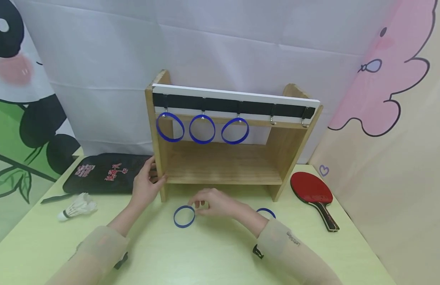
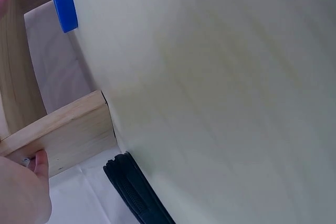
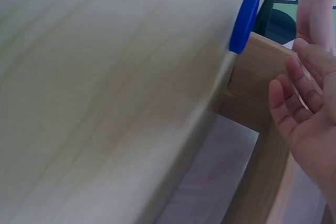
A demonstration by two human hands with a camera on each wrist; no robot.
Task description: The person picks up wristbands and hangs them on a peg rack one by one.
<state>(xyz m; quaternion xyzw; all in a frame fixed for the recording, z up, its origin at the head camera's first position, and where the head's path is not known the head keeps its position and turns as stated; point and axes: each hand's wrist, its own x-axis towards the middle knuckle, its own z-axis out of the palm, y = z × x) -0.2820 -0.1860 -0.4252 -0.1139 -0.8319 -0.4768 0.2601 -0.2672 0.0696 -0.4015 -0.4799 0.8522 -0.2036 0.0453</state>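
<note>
A wooden rack (image 1: 223, 164) stands on the table, with a hook strip (image 1: 220, 103) along its top front. Blue rings (image 1: 202, 142) hang on its three left hooks; the two right hooks (image 1: 272, 120) carry nothing. My left hand (image 1: 145, 185) grips the rack's left side panel, thumb in front and fingers round the outer side. Below the shelf, my right hand (image 1: 216, 204) hovers with loosely bent fingers, holding nothing. A blue ring (image 1: 184, 227) lies just left of its fingertips, apart from them in the right wrist view. Another blue ring (image 1: 266, 209) is partly hidden behind my right forearm.
On the left, a black zip case (image 1: 98, 174) touches or nearly touches the rack. In front of it lie a shuttlecock (image 1: 79, 206) and a thin dark strip (image 1: 56, 198). A red table tennis bat (image 1: 310, 188) lies to the right. A white cloth (image 1: 220, 47) hangs behind.
</note>
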